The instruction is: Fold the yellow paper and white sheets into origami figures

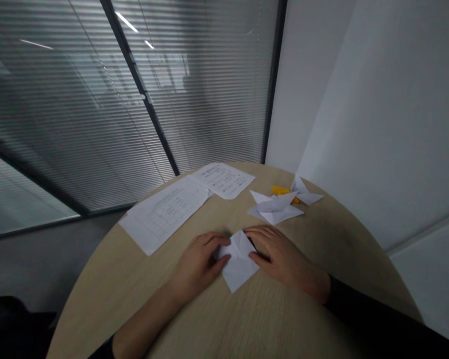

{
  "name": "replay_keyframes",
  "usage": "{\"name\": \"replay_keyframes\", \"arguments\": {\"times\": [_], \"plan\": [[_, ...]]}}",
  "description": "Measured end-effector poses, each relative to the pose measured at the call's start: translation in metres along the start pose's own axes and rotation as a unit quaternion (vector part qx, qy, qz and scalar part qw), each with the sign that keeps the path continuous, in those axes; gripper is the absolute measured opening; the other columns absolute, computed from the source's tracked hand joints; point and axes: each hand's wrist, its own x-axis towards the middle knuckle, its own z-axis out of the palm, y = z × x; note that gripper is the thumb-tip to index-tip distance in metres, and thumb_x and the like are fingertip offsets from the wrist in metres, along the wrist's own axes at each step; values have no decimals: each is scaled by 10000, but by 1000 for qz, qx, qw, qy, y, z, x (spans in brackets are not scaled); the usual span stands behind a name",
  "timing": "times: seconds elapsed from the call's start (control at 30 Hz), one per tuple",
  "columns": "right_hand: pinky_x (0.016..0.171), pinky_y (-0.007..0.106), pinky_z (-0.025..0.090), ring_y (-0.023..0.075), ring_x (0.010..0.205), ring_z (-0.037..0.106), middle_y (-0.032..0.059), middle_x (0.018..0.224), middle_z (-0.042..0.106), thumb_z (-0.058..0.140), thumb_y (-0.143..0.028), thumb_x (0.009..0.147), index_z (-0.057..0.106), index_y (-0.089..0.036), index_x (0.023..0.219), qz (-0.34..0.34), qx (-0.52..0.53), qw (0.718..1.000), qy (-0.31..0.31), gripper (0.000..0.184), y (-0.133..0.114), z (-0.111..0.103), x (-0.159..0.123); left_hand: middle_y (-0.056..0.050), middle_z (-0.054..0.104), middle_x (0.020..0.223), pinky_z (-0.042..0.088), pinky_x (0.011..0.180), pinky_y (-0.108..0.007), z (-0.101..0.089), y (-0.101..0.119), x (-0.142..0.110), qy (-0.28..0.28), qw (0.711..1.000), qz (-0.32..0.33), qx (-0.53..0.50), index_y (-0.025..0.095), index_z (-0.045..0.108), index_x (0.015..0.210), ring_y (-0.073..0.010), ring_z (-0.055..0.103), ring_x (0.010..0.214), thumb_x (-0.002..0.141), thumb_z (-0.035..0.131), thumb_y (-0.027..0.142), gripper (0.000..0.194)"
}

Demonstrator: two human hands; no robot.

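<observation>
A small folded sheet of white paper (240,273) lies on the table in front of me, roughly diamond-shaped, with creases and a flap showing on its upper half. My left hand (200,262) grips its left side, thumb on top and fingers curled along the upper left edge. On the other side, my right hand (280,254) has its thumb at the right corner and its fingers reaching the top corner. The undersides of the fingers are hidden. Beyond my right hand sits a white folded-paper figure (275,208) with pointed ends.
Behind that figure are a yellow folded-paper piece (280,190) and another white folded-paper figure (307,194). Printed sheets (168,212) lie at the back left of the round wooden table (112,294). A white wall (389,124) and glass with blinds (217,109) stand close behind.
</observation>
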Motion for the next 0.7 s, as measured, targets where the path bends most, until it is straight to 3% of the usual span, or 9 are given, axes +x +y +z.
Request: {"name": "replay_keyframes", "arguments": {"times": [0.17, 0.37, 0.57, 0.7], "plan": [[1278, 594, 542, 341, 1462, 705, 131, 1551, 772, 731, -188, 1041, 666, -267, 1540, 10, -14, 1000, 4, 510, 2, -3, 4, -85, 821, 1250, 615, 1028, -481, 10, 4, 10, 5, 999, -38, -18, 264, 719, 1344, -305, 782, 1153, 1041, 774, 223, 311], [1167, 570, 589, 342, 1351, 740, 131, 1413, 808, 742, -179, 1032, 701, -251, 1354, 0, -31, 999, -15, 333, 4, -9, 12, -85, 840, 1281, 610, 1051, -486, 14, -1, 10, -5, 998, -35, -44, 274, 661, 1508, -303, 786, 1152, 1070, 753, 262, 448], [1088, 518, 600, 315, 1245, 754, 102, 1292, 822, 721, -173, 1073, 720, -260, 1275, -22, -12, 1000, -1, 220, 9, -7, 8, -68, 843, 1155, 601, 983, -441, 8, -1, 8, -23, 999, -6, -34, 259, 719, 1345, -279, 788, 1061, 1114, 723, 276, 232], [1016, 462, 595, 295, 1156, 747, 82, 1181, 813, 725, -143, 1082, 737, -252, 1196, -50, -5, 999, 16, 158, 10, -7, 5, -66, 837, 1103, 578, 962, -428, 7, -2, 6, -35, 998, 53, -15, 249, 726, 1203, -260, 786, 1025, 1182, 634, 279, 99]]}}
